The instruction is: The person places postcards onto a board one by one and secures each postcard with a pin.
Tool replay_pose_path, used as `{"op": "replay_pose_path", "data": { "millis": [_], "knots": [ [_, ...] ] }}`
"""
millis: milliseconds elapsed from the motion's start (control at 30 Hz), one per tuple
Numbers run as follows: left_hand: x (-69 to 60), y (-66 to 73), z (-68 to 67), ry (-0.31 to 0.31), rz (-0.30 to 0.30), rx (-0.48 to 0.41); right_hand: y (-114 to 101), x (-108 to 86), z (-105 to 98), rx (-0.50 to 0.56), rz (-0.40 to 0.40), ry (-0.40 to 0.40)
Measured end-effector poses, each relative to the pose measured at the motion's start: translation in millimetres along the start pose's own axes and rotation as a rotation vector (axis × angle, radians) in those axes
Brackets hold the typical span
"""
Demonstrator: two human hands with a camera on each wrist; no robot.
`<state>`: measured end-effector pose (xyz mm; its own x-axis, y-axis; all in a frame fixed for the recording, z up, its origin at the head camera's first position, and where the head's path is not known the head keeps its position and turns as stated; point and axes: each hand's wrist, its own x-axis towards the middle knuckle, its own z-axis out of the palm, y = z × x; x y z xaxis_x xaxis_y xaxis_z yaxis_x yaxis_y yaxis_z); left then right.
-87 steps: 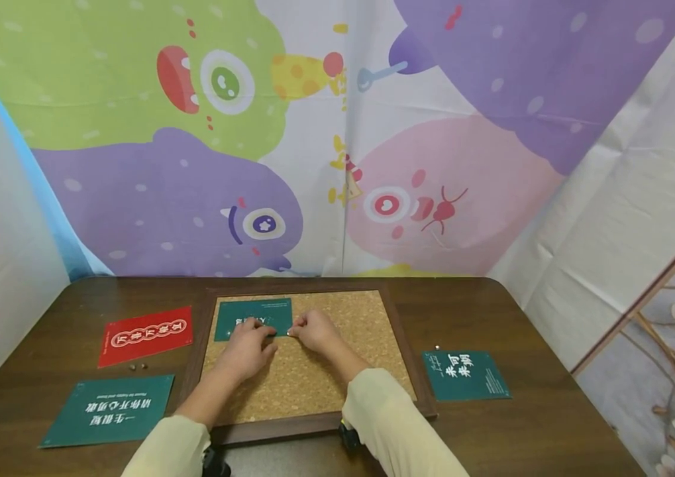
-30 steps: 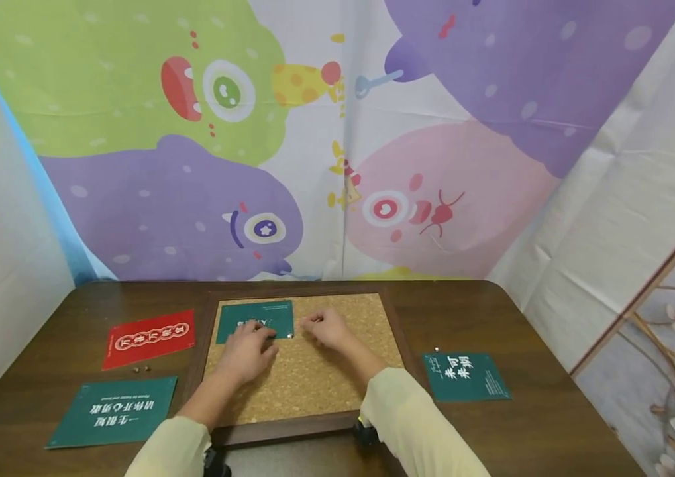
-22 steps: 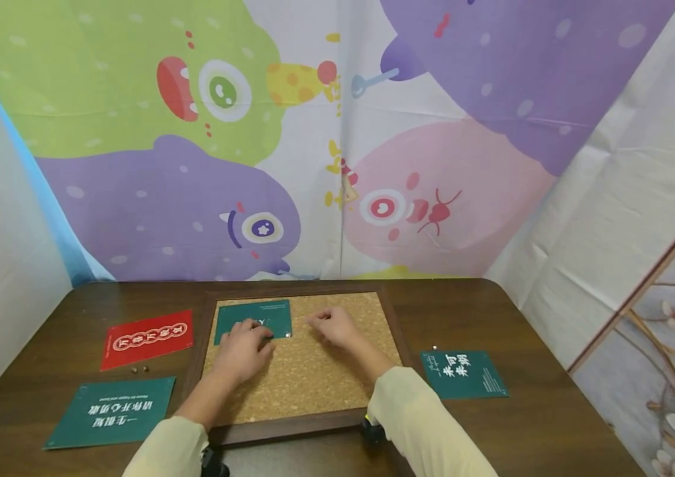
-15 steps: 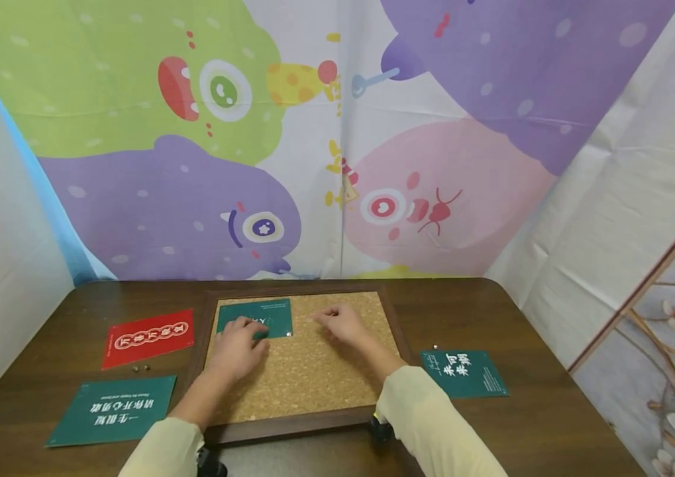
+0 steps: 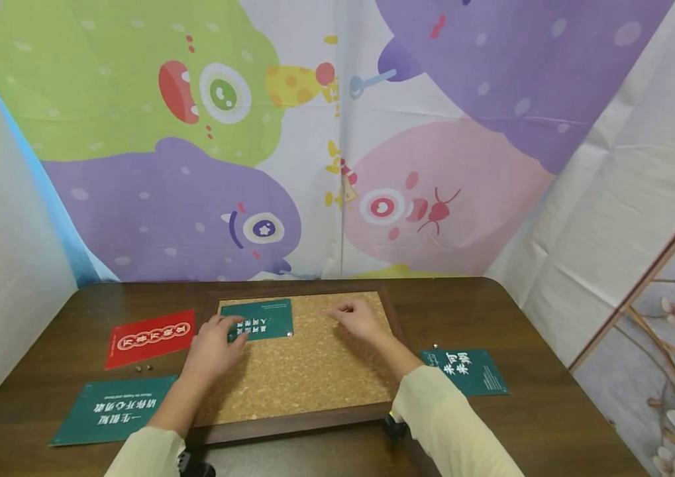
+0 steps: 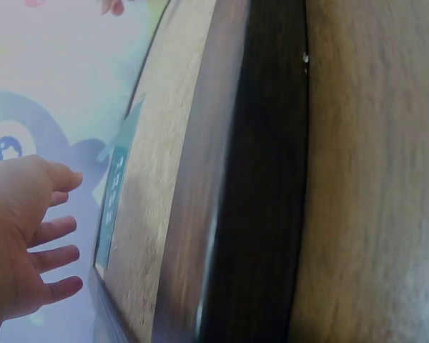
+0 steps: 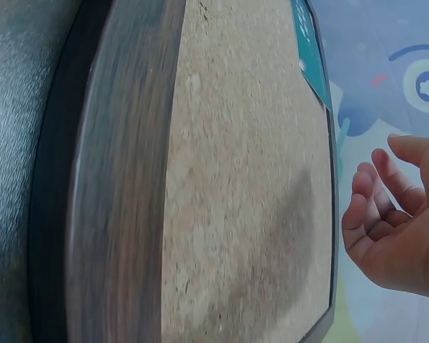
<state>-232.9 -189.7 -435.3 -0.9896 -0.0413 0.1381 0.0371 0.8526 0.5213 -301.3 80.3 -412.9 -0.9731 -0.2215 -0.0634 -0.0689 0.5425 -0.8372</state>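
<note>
A green card (image 5: 271,318) with white lettering lies at the far left of a wood-framed cork board (image 5: 313,377). At the card's near right corner sits a small pale pushpin (image 5: 289,334). My left hand (image 5: 213,348) is at the card's left side, covering its near left corner. In the left wrist view the left hand (image 6: 25,236) has its fingers spread, apart from the card. My right hand (image 5: 361,321) hovers over the right part of the cork. The right wrist view shows the right hand (image 7: 400,221) with loosely bent fingers and nothing between them.
On the table left of the board lie a red card (image 5: 151,338), two small brownish pins (image 5: 144,368) and another green card (image 5: 116,411). To the right are a green card (image 5: 468,372) and a small shiny pin (image 5: 435,346). A cartoon-printed cloth (image 5: 313,232) hangs behind.
My right hand has left the card's near right corner and moved right, leaving the pushpin there. The left hand has drawn back leftward, uncovering more of the card's lettering.
</note>
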Motion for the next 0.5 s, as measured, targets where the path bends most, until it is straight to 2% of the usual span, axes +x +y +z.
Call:
{"op": "replay_pose_path", "data": {
  "millis": [233,500],
  "knots": [
    [-5.7,-7.7,-7.0,0.017,-0.06,-0.053,3.1,-6.4,-13.7,0.009,0.015,0.007],
    [-13.5,-16.2,-14.0,0.039,-0.051,-0.1,9.2,-14.4,-28.7,-0.022,0.004,0.038]
  ]
}}
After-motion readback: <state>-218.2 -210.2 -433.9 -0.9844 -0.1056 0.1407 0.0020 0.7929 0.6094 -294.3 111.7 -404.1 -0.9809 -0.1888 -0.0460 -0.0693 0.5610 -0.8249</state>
